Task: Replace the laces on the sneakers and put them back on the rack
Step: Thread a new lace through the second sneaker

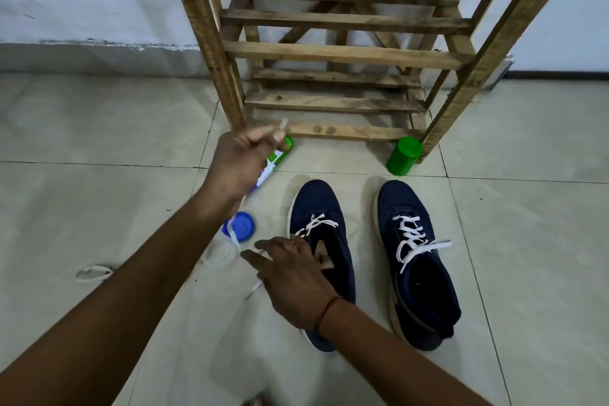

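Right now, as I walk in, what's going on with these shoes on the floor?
A person is lacing a pair of navy sneakers on the tiled floor. Their left hand is lifted, pinching the end of a white lace. The right hand rests on the half-laced sneaker, which shows lacing only near the toe. The other sneaker is laced further up, its ends loose and untied. Both stand in front of the wooden rack, not on it.

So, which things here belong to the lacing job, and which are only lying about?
For the job: half-laced sneaker, laced sneaker, white lace, loose lace bundle, wooden rack.
Lying about: green jar, green-capped tube, blue lid, clear container.
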